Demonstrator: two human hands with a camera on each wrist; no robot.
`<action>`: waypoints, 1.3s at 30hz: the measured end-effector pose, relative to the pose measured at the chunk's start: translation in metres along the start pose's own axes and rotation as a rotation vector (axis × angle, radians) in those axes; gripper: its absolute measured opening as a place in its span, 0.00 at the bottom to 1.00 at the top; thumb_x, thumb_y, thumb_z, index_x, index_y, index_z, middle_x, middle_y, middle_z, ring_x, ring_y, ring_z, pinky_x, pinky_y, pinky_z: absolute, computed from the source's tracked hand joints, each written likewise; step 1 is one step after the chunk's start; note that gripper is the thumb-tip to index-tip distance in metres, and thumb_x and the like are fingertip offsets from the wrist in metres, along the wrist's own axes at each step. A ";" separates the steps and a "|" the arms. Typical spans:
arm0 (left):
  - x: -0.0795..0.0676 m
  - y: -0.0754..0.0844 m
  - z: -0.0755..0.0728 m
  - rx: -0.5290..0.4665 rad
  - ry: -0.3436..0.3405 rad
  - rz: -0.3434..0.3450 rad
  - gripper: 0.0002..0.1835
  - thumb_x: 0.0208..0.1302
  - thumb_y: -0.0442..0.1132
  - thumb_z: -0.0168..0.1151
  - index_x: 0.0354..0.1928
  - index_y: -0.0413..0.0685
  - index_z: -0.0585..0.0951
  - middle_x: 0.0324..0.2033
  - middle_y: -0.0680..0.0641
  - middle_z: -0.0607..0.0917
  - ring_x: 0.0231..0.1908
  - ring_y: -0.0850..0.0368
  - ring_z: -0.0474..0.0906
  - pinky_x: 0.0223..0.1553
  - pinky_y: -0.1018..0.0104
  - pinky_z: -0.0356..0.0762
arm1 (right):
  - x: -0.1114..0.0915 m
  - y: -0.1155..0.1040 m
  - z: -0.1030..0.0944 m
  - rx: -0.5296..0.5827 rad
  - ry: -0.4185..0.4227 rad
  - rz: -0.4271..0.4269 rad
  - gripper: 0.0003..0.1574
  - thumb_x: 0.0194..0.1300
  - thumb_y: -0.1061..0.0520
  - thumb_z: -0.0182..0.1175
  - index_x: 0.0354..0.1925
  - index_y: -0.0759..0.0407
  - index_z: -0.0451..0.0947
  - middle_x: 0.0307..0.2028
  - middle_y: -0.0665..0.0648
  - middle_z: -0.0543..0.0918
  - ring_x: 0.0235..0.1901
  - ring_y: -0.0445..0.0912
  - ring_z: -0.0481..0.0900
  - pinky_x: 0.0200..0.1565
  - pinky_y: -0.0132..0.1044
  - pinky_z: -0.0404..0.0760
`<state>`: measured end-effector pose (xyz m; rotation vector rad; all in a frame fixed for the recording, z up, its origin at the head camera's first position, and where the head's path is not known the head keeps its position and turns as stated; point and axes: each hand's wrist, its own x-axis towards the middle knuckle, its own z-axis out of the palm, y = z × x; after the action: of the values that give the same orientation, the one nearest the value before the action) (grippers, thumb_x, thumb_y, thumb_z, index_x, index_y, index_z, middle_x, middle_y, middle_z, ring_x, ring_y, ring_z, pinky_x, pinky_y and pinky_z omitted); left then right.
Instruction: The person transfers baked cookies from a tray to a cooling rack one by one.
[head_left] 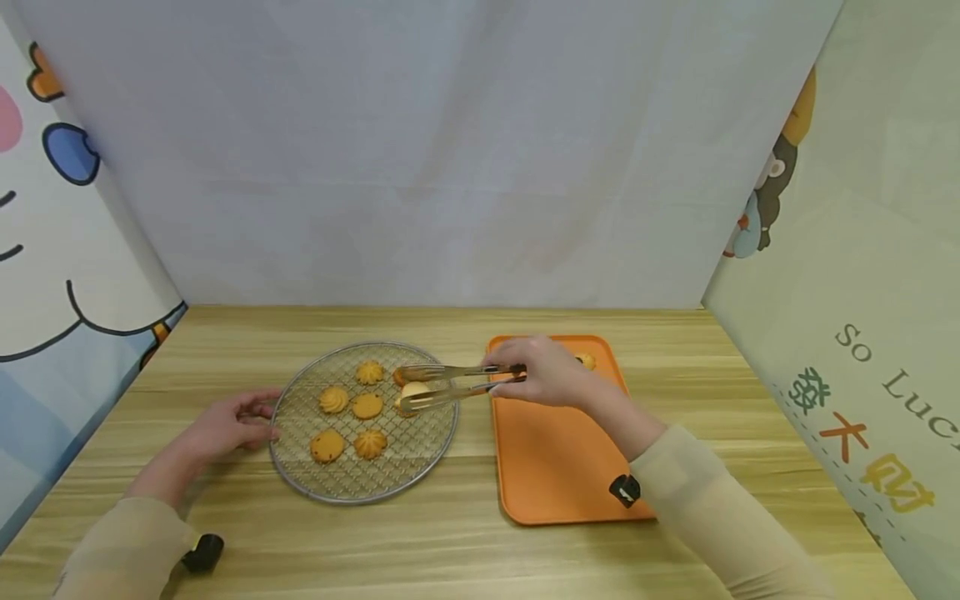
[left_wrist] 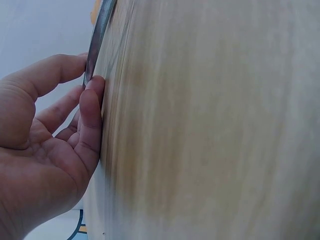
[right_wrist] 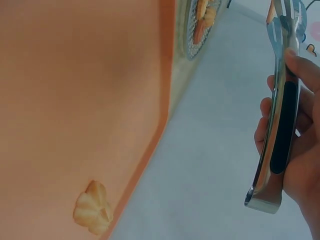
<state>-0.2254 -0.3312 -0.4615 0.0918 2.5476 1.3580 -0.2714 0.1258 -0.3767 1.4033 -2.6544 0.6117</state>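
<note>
My right hand (head_left: 543, 371) grips metal tongs (right_wrist: 280, 130) with dark handle pads, reaching left over a round wire rack (head_left: 358, 500). Between the tong ends is a pale cookie (head_left: 415, 390), above the rack's right side; whether it touches the cookies under it I cannot tell. Several golden cookies lie on the rack, among them a swirled cookie (head_left: 333, 399) and a speckled cookie (head_left: 327, 446). At the rack's left edge my left hand (head_left: 228, 425) pinches the metal rim (left_wrist: 97, 42) between thumb and fingers. A flower-shaped cookie (right_wrist: 93, 209) sits on the orange tray (head_left: 555, 467), near its far edge.
The rack and tray stand side by side on a wood-grain table (head_left: 450, 550), with a narrow gap between them. A pale curtain (head_left: 450, 167) hangs behind, and printed panels stand at left and right.
</note>
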 end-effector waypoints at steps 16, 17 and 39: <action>0.001 -0.002 -0.001 -0.006 0.000 -0.002 0.41 0.58 0.40 0.67 0.69 0.32 0.58 0.53 0.33 0.72 0.38 0.63 0.73 0.34 0.68 0.77 | 0.013 -0.008 0.033 -0.076 -0.141 0.029 0.23 0.57 0.48 0.68 0.51 0.50 0.81 0.48 0.51 0.83 0.43 0.44 0.80 0.39 0.37 0.78; 0.001 -0.001 -0.001 -0.008 -0.001 -0.003 0.41 0.58 0.40 0.67 0.69 0.32 0.58 0.53 0.33 0.72 0.38 0.63 0.73 0.34 0.68 0.76 | 0.014 -0.008 0.033 -0.078 -0.153 0.034 0.23 0.57 0.48 0.68 0.51 0.50 0.81 0.49 0.50 0.83 0.44 0.44 0.80 0.39 0.37 0.78; -0.001 0.002 0.000 0.005 0.005 -0.020 0.42 0.57 0.42 0.67 0.68 0.33 0.59 0.53 0.34 0.72 0.39 0.60 0.72 0.35 0.68 0.76 | 0.020 -0.005 0.044 -0.077 -0.241 0.057 0.24 0.57 0.48 0.67 0.52 0.52 0.81 0.51 0.51 0.82 0.52 0.45 0.78 0.49 0.43 0.78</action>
<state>-0.2248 -0.3306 -0.4594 0.0643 2.5494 1.3460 -0.2737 0.0908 -0.4103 1.4701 -2.8747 0.3609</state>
